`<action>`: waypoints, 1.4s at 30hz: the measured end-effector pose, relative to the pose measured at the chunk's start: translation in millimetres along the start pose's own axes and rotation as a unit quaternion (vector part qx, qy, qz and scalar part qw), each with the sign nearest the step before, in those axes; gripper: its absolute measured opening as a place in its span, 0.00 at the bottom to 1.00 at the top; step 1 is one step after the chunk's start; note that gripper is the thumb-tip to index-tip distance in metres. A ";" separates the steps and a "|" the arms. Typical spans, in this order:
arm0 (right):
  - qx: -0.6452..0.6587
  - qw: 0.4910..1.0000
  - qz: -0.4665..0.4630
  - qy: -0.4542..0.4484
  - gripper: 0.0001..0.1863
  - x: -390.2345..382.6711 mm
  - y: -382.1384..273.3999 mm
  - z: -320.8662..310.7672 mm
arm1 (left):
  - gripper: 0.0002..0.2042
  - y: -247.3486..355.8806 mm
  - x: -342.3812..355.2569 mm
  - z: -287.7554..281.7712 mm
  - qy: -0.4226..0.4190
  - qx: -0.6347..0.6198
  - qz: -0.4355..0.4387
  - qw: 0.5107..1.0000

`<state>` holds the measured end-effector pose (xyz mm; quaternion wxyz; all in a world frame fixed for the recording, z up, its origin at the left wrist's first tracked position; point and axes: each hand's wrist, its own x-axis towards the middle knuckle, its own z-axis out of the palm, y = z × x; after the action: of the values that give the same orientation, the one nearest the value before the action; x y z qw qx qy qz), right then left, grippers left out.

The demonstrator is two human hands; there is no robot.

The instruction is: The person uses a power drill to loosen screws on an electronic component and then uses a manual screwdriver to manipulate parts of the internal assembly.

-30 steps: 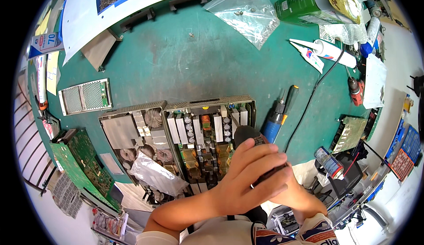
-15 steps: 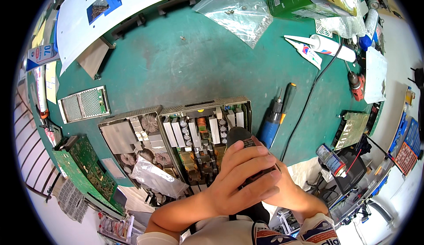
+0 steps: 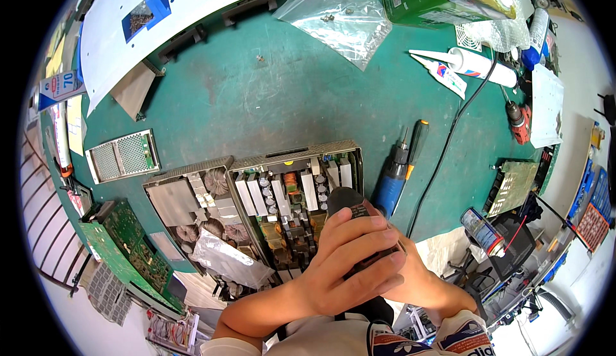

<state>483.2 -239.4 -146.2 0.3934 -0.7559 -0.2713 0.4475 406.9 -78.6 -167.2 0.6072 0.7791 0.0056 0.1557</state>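
Both my hands are at the lower middle, around a dark handheld tool [image 3: 347,199] with a rounded black end and a brownish-red body. Its exact kind is hidden by my fingers. My left hand [image 3: 356,253] lies over the top, its fingers wrapped across the body. Beneath and to the right, my right hand [image 3: 414,272] supports it, with its fingers mostly hidden. The tool's black end hangs over the right edge of an opened metal power supply unit [image 3: 359,157], which shows white heat sinks, capacitors and copper coils.
A second opened unit [image 3: 173,203] adjoins it on the left, with a clear plastic bag [image 3: 228,260] on top. To the right lie a blue electric screwdriver [image 3: 391,186], a yellow-and-black screwdriver [image 3: 417,144] and a black cable [image 3: 436,163]. Green circuit boards [image 3: 131,243] stand at left.
The whole view has shifted slightly. My hands keep the same grip, and the tool stays over the unit's right edge with hardly any movement.
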 end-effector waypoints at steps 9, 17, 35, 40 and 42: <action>-0.027 1.000 -0.005 -0.002 0.43 0.4 -0.7 -1.4 | 0.26 -0.2 0.7 -1.0 -0.004 -0.002 -0.003 1.000; -0.026 1.000 0.000 0.001 0.46 4.0 -4.6 -1.6 | 0.27 -2.7 -0.1 -2.2 0.002 0.001 0.001 1.000; -0.028 0.999 0.025 -0.011 0.47 1.7 -4.1 1.0 | 0.21 0.8 4.5 -1.3 0.041 -0.024 -0.004 0.999; -0.023 0.999 0.020 -0.015 0.49 4.3 -7.1 0.6 | 0.24 -2.0 4.2 -4.6 0.026 -0.019 -0.001 0.999; -0.014 0.999 0.024 -0.020 0.51 3.8 -9.0 2.5 | 0.29 -6.9 2.5 -10.1 -0.003 -0.007 0.005 1.000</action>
<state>482.2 -230.8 -141.2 0.3662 -0.7587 -0.2669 0.4680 408.0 -66.7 -170.9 0.6116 0.7756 -0.0012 0.1559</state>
